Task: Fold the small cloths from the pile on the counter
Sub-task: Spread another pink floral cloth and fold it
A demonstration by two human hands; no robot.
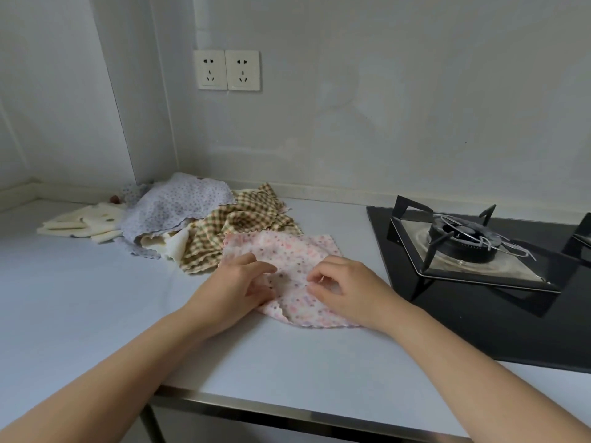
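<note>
We note: L hand (235, 290) and R hand (347, 290), fingers curled, pinching pink cloth (287, 251), frame centre. Risk: uneven pull skews fold. Far edge touches pile (192, 215), upper left; may drag it.

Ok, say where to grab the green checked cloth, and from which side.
Pinch the green checked cloth at its near-left corner, from the front: that edge lies free on the counter; the pink cloth covers its right, the lilac cloth its back-left.

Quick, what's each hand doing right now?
Left hand: pinching the pink floral cloth.
Right hand: pinching the same cloth.
</note>
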